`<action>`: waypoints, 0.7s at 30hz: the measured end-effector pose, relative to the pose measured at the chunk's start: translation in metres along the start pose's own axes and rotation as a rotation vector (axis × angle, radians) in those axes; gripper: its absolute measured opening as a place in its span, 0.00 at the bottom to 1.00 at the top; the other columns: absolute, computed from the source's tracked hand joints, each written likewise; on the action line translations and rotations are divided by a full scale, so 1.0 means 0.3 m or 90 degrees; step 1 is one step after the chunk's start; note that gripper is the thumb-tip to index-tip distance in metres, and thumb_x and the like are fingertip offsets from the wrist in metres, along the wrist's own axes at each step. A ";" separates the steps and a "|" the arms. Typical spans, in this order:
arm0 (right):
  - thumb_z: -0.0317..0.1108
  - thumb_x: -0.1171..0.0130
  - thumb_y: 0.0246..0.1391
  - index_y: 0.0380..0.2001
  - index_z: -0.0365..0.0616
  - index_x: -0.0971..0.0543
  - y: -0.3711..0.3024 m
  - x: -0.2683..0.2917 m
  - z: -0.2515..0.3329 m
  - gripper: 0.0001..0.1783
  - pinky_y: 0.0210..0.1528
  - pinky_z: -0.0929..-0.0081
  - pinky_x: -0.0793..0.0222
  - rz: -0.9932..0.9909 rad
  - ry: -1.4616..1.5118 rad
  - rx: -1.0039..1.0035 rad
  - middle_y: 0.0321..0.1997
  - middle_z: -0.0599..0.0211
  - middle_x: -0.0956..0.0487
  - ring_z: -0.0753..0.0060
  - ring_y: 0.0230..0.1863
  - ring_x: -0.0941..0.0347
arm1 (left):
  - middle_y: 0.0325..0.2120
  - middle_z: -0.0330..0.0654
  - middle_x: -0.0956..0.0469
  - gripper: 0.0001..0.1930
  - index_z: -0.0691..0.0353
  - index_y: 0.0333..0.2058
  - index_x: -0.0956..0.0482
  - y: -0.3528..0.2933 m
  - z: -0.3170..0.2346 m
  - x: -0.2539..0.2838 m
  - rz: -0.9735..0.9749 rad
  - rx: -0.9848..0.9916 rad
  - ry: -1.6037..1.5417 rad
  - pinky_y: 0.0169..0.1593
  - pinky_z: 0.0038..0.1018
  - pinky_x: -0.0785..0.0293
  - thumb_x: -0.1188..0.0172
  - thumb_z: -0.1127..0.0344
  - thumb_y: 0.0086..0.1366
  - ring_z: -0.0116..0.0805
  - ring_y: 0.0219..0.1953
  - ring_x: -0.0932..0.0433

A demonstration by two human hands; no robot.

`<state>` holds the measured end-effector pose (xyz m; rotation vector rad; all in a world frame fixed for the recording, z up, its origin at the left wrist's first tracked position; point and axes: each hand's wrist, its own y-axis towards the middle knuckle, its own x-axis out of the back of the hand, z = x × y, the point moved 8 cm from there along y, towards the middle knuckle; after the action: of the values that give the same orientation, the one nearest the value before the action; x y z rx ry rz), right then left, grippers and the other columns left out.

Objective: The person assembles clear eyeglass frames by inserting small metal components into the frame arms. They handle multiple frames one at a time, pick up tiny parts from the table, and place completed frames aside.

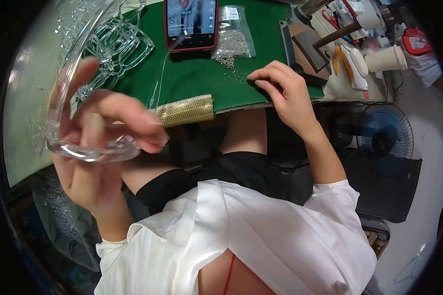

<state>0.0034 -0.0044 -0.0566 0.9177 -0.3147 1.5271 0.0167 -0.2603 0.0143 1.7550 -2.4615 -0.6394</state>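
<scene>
Head view, left hand: our left hand (96, 135) is up close to the camera, partly blurred, fingers closed around a clear frame (83, 154); its rim curves left of and in front of those fingers.
Clear strip: thin, runs up and away from near the left index tip; we can't tell if it belongs to the held frame.
Right hand: our right hand (291, 93) is low over the table, index and thumb close together, narrow gap; we can't tell if a bit is pinched.
Small bits: loose metallic-looking bits (233, 68) just left of the right fingertips, trailing away from us to the bag.
Bag: clear bag (234, 42) of similar bits, beyond and left of the right fingers.
Phone: red-cased phone (191, 24), screen lit, left of the bag, beyond and between both hands' fingers.
Spare frames: heap of clear frames (117, 49) beyond the left fingers.
Gold roll: patterned gold roll (187, 111) along the near edge of the green-topped table (192, 66), right of the left fingers.
Tools: orange-handled pliers (349, 66) right of the right fingers, white cup (386, 59) farther right.
</scene>
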 end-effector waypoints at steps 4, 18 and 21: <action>0.25 0.39 0.45 0.28 0.39 0.22 0.011 -0.016 0.000 0.05 0.32 0.71 0.32 0.021 0.018 -0.043 0.27 0.64 0.25 0.63 0.29 0.27 | 0.30 0.58 0.26 0.41 0.78 0.61 0.60 0.025 0.006 -0.064 0.076 0.035 -0.016 0.21 0.18 0.30 0.51 0.53 0.63 0.36 0.23 0.23; 0.27 0.36 0.42 0.22 0.41 0.25 0.003 -0.057 0.056 0.06 0.30 0.67 0.34 -0.084 -0.168 0.016 0.25 0.66 0.27 0.62 0.28 0.30 | 0.43 0.59 0.29 0.49 0.67 0.62 0.51 0.009 0.077 -0.062 -0.116 0.012 0.115 0.16 0.13 0.39 0.51 0.30 0.57 0.32 0.25 0.22; 0.27 0.37 0.43 0.23 0.41 0.26 0.009 -0.072 0.068 0.06 0.30 0.67 0.34 -0.076 -0.224 0.030 0.25 0.67 0.27 0.62 0.29 0.30 | 0.55 0.60 0.39 0.48 0.66 0.62 0.52 0.008 0.075 -0.064 -0.097 0.002 0.128 0.16 0.13 0.38 0.51 0.31 0.57 0.33 0.27 0.22</action>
<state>0.0063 -0.0341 -0.0578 1.2231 -0.4673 1.2654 0.0151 -0.2354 -0.0017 1.9188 -2.2154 -0.4422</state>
